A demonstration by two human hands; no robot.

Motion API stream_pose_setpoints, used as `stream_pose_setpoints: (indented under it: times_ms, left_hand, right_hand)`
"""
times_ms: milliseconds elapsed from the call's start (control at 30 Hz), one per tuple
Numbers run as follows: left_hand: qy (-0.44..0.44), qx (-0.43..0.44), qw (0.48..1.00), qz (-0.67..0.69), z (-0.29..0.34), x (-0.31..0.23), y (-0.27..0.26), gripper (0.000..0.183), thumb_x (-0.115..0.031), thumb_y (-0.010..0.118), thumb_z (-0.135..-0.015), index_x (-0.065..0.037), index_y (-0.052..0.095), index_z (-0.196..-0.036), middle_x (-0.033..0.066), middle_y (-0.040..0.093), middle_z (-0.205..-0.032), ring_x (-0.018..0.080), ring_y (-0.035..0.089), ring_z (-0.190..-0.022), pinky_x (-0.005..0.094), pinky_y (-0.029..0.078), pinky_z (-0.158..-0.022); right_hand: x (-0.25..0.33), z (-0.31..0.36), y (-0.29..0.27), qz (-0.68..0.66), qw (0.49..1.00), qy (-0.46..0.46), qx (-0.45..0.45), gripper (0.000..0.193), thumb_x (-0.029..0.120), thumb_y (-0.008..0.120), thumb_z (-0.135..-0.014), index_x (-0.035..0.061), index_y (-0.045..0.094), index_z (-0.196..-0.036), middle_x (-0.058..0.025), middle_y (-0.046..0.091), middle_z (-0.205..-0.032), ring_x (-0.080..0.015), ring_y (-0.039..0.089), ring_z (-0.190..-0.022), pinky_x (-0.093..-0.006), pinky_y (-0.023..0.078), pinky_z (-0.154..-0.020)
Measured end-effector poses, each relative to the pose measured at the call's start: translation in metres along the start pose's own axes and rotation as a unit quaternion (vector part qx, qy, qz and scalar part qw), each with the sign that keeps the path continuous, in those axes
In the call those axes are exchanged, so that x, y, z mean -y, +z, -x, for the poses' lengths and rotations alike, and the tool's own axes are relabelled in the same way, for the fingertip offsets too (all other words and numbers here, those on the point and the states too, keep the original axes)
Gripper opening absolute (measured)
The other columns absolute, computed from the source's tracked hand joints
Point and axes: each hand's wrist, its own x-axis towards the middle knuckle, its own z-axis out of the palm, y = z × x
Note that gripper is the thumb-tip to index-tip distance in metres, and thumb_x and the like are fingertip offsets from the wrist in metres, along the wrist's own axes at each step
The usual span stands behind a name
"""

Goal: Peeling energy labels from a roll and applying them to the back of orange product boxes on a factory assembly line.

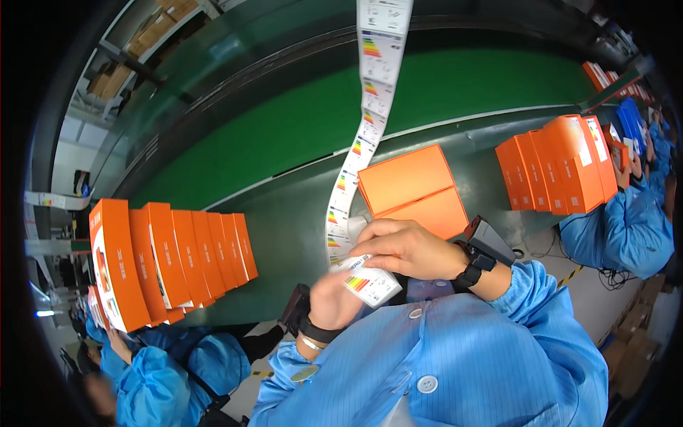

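A long strip of white labels (358, 146) with coloured bars hangs from the top and curves down across the bench to my hands. My right hand (409, 248) is closed, its fingertips pinching the upper part of an end label (373, 285). My left hand (333, 302) is beside that label's left edge; motion smears its fingers, so its grip does not show. Just beyond my right hand, an orange box (407, 178) lies flat on the bench, with a second orange panel (429, 213) nearer me; whether it is a separate box I cannot tell.
Several orange boxes (167, 260) stand in a row at the left, and another row (551, 167) is at the right. A green conveyor belt (284, 135) runs behind the dark green bench (284, 235). People in blue work at both sides (174, 377), (615, 228).
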Motion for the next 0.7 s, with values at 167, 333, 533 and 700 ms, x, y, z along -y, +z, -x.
stream_pose_setpoints:
  times_ms: [167,333,533,700]
  left_hand:
    - [-0.073,-0.086,0.989,0.093,-0.009,-0.013,0.008,0.044,-0.032,0.037,-0.092,0.000,0.040,-0.122,0.0129,0.053,-0.114,0.0244,0.053,-0.105,0.0379,0.042,-0.090]
    - [-0.090,-0.106,0.987,0.085,-0.012,-0.012,0.000,0.038,-0.029,0.038,-0.091,0.000,0.045,-0.116,0.0114,0.056,-0.109,0.0233,0.055,-0.102,0.0372,0.043,-0.088]
    - [-0.090,-0.104,0.983,0.123,-0.016,-0.014,-0.004,0.037,-0.025,0.039,-0.090,0.001,0.046,-0.116,0.0120,0.057,-0.110,0.0233,0.055,-0.103,0.0374,0.042,-0.089]
    - [-0.082,-0.079,0.983,0.144,-0.019,-0.016,-0.002,0.038,-0.024,0.040,-0.090,0.002,0.046,-0.117,0.0125,0.056,-0.113,0.0236,0.054,-0.105,0.0378,0.041,-0.091]
  right_hand:
    - [-0.006,-0.004,0.006,0.068,0.996,-0.032,-0.049,0.022,0.007,0.064,-0.077,0.0040,0.063,-0.099,-0.0077,0.058,-0.094,-0.0211,0.057,-0.084,-0.0299,0.047,-0.073]
    - [-0.011,-0.008,0.001,0.066,0.995,-0.054,-0.047,0.023,0.007,0.064,-0.077,0.0033,0.063,-0.100,-0.0087,0.059,-0.092,-0.0220,0.058,-0.082,-0.0300,0.048,-0.071]
    - [-0.016,-0.016,-0.003,0.082,0.992,-0.083,-0.045,0.021,0.007,0.061,-0.080,0.0021,0.062,-0.101,-0.0096,0.060,-0.090,-0.0226,0.059,-0.081,-0.0308,0.048,-0.070]
    - [-0.015,-0.018,-0.007,0.105,0.990,-0.083,-0.043,0.022,0.007,0.058,-0.083,0.0006,0.061,-0.103,-0.0112,0.060,-0.091,-0.0239,0.059,-0.081,-0.0313,0.048,-0.069]
